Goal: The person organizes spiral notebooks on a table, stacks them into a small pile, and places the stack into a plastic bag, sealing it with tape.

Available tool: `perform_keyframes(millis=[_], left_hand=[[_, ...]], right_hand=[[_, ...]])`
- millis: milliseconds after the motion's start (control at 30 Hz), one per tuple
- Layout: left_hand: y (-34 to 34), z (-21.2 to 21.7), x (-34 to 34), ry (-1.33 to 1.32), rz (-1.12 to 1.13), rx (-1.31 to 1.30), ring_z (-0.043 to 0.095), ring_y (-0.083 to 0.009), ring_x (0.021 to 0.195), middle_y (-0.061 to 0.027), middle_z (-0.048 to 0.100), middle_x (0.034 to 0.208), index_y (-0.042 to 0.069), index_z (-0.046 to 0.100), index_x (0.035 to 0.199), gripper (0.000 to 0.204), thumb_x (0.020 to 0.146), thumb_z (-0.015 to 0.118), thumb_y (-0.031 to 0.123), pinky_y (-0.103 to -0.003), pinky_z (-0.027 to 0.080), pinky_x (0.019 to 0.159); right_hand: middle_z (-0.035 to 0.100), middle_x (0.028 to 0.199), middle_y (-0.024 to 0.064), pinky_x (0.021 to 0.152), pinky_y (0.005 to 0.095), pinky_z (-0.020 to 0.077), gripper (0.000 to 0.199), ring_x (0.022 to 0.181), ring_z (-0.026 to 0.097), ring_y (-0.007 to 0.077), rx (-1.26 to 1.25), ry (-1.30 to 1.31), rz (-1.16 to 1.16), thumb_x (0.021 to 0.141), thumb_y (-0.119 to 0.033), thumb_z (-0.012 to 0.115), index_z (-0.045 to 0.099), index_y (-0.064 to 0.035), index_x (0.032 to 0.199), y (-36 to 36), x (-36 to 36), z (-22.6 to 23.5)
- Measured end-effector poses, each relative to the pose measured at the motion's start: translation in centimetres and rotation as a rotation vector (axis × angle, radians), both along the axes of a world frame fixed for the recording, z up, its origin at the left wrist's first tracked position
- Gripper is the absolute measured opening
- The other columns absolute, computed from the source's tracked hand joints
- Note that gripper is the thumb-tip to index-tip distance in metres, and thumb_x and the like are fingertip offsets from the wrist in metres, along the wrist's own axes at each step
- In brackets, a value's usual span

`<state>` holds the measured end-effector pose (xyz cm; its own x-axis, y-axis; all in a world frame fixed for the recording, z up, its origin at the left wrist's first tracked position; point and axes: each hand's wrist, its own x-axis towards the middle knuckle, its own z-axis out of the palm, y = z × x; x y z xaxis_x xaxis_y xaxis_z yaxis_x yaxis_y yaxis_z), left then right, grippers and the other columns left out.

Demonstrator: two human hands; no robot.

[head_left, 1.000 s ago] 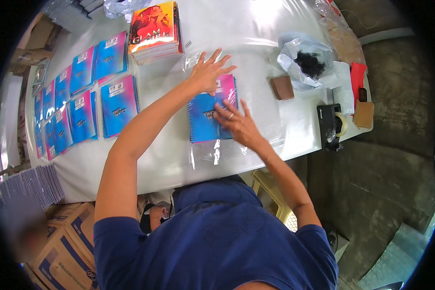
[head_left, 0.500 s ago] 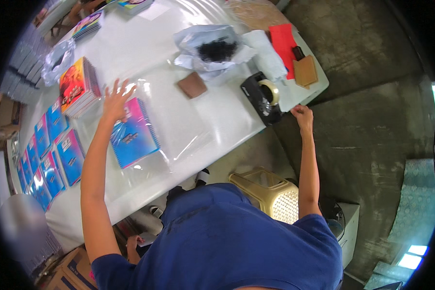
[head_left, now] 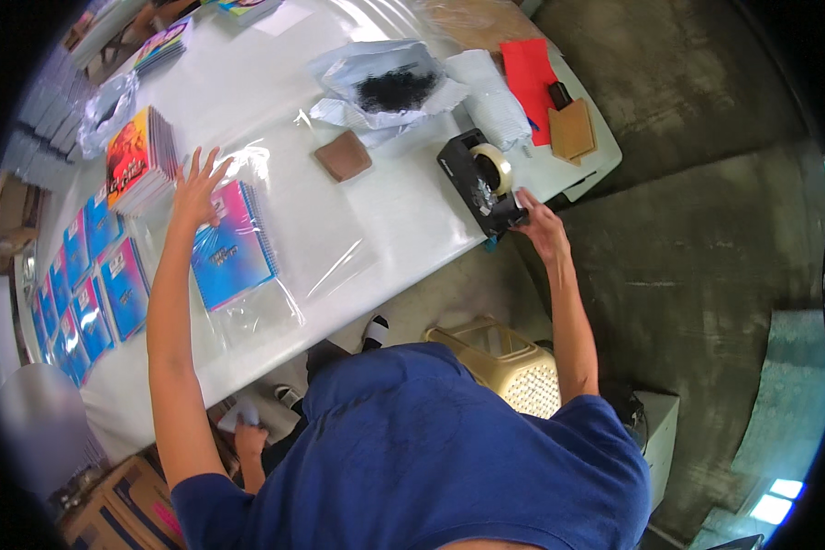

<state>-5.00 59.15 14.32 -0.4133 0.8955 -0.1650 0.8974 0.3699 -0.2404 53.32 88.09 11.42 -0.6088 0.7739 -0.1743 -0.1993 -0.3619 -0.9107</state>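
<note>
With its fingers spread, my left hand (head_left: 196, 192) rests on the upper left part of a pink and blue spiral notebook (head_left: 234, 252). Clear plastic film (head_left: 280, 307) lies about that notebook, reaching past its edges. At the table's right edge my right hand (head_left: 543, 226) is closed at the near end of a black tape dispenser (head_left: 472, 176). A roll of clear tape (head_left: 493, 170) sits in the dispenser. What the right fingertips pinch is too small to make out.
Several matching notebooks (head_left: 124, 284) lie left, beside a stack of orange-red notebooks (head_left: 142, 156). A brown square pad (head_left: 344, 157), a grey plastic bag (head_left: 376, 87) with black contents and a red sheet (head_left: 530, 87) lie farther back. A beige stool (head_left: 500, 362) stands below; another person's hand (head_left: 249, 438) shows lower left.
My right hand has moved left to the dispenser's near end from just beyond it. My left hand stays spread on the notebook. The whole view has shifted slightly.
</note>
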Motion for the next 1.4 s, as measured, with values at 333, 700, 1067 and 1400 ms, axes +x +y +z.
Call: perform_keyframes(millis=[333,700,1067,1400], left_hand=[[0.1,0.3,-0.7,-0.036,-0.045,0.018,0.007,-0.0295,0.145,-0.0001,0.017,0.156,0.036,0.022,0.147,0.13,0.038,0.091,0.029,-0.06,0.015,0.112],[-1.2,-0.4,-1.3,-0.214,-0.03,0.134,0.005,-0.0277,0.145,0.0012,0.016,0.156,0.037,0.024,0.146,0.127,0.039,0.09,0.02,-0.059,0.017,0.112],[-1.4,-1.2,-3.0,-0.316,-0.117,0.19,0.008,-0.0301,0.145,-0.0012,0.019,0.155,0.034,0.033,0.143,0.111,0.046,0.083,0.013,-0.062,0.018,0.111],[-0.9,-1.4,-2.6,-0.359,-0.202,0.039,0.007,-0.0324,0.144,0.0026,0.018,0.155,0.035,0.04,0.14,0.09,0.06,0.08,0.029,-0.065,0.019,0.109]], right_hand=[[0.065,0.092,0.0158,0.076,0.037,0.0476,0.022,0.084,0.061,0.0266,1.124,-1.431,-0.345,0.06,-0.013,0.082,0.066,0.0004,0.063,-0.4,5.1,-0.3],[0.054,0.066,0.0074,0.059,0.0314,0.0363,0.042,0.066,0.048,0.0163,0.899,-0.469,0.761,0.07,-0.039,0.079,0.065,0.0,0.067,-16.1,-36.2,5.8],[0.066,0.07,0.006,0.06,0.0459,0.035,0.029,0.068,0.062,0.0271,1.447,-0.779,0.436,0.059,-0.032,0.085,0.071,-0.0092,0.071,-25.0,-47.8,-1.6],[0.053,0.059,0.001,0.053,0.0288,0.0345,0.028,0.057,0.048,0.0119,0.609,-0.658,0.875,0.065,-0.025,0.079,0.063,-0.0017,0.065,-21.7,-47.4,1.3]])
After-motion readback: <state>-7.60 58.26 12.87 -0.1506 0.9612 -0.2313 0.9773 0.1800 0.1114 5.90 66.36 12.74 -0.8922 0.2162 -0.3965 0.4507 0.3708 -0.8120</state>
